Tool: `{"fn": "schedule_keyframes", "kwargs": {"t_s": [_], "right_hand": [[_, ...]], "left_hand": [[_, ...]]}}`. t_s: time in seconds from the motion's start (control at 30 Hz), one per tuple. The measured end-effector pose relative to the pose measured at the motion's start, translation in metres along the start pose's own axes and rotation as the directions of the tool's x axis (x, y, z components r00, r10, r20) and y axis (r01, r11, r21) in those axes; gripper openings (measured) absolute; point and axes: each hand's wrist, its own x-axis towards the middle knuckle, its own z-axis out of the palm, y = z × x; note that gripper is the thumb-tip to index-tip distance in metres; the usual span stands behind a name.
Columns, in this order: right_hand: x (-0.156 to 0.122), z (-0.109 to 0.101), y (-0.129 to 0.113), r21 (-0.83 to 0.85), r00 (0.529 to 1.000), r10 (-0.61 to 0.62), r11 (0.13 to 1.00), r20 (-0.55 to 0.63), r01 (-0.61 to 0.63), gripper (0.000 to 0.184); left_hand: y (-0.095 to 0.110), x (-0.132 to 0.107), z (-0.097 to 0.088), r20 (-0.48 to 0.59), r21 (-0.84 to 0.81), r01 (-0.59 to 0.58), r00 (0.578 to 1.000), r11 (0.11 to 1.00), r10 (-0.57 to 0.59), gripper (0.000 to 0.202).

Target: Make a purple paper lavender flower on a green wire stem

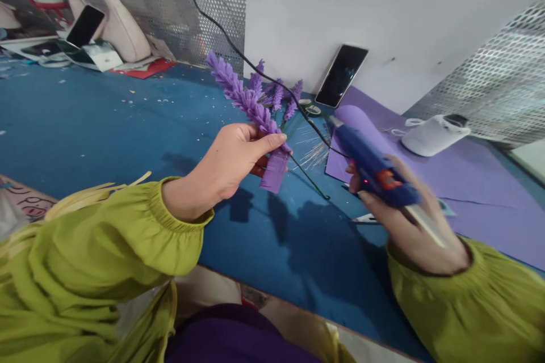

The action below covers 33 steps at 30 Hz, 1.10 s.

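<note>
My left hand is closed around a purple fringed paper flower spike that points up and left, with a loose strip of purple paper hanging below my thumb. My right hand grips a blue hot glue gun, its nozzle aimed left toward the flower, a short gap away. A glue stick juts from the gun's back. The gun's black cord runs up over the table to the back wall. Both hands hover above the blue table.
More finished purple flower spikes lie behind. A purple sheet covers the right side, with a white container on it. One phone leans on the wall, another at the far left. Perforated metal panels stand behind.
</note>
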Motion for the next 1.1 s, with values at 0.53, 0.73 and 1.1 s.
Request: {"fn": "schedule_keyframes", "kwargs": {"t_s": [0.53,0.73,1.1], "right_hand": [[0.005,0.018,0.004,-0.143,0.912,-0.282,0.932,0.297,0.334,0.048],[0.005,0.003,-0.027,0.39,0.993,0.102,0.913,0.057,-0.116,0.018],[0.002,0.006,-0.029,0.699,0.859,0.3,0.5,0.415,-0.512,0.026]], "left_hand": [[-0.004,-0.013,0.012,0.232,-0.042,0.163,0.961,0.986,-0.149,0.022],[-0.006,-0.021,0.026,0.259,0.056,0.134,0.955,0.989,-0.144,0.021],[-0.013,-0.028,0.041,0.26,0.213,0.007,0.964,0.977,-0.064,0.022]]}}
